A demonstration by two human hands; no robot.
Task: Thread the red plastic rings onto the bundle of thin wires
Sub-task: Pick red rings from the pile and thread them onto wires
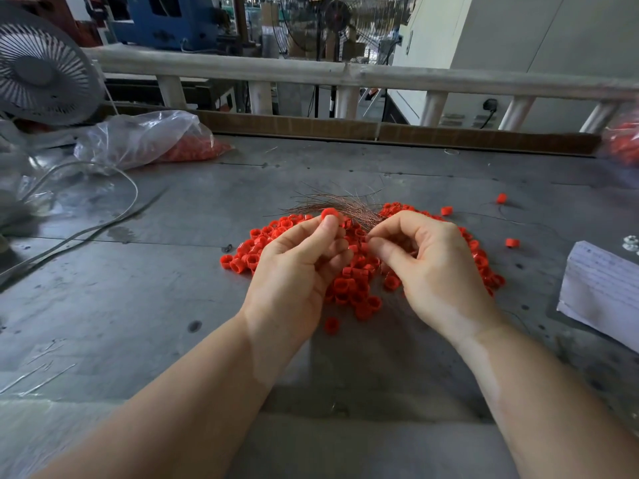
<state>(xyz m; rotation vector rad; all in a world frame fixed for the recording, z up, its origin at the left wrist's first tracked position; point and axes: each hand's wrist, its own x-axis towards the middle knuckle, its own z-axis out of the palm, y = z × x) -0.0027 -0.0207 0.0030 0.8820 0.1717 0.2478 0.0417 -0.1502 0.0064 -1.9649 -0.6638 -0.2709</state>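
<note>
A heap of red plastic rings lies on the grey metal table, under and around both hands. My left hand pinches one red ring between thumb and fingertips, held just above the heap. My right hand pinches the near end of a bundle of thin coppery wires. The wires fan out to the far left, right behind the held ring. Whether any ring sits on the wires is hidden by my fingers.
A clear plastic bag with more red rings lies at the back left, beside a grey fan and a loose cable. Stray rings and a sheet of paper lie at the right. A railing runs behind the table.
</note>
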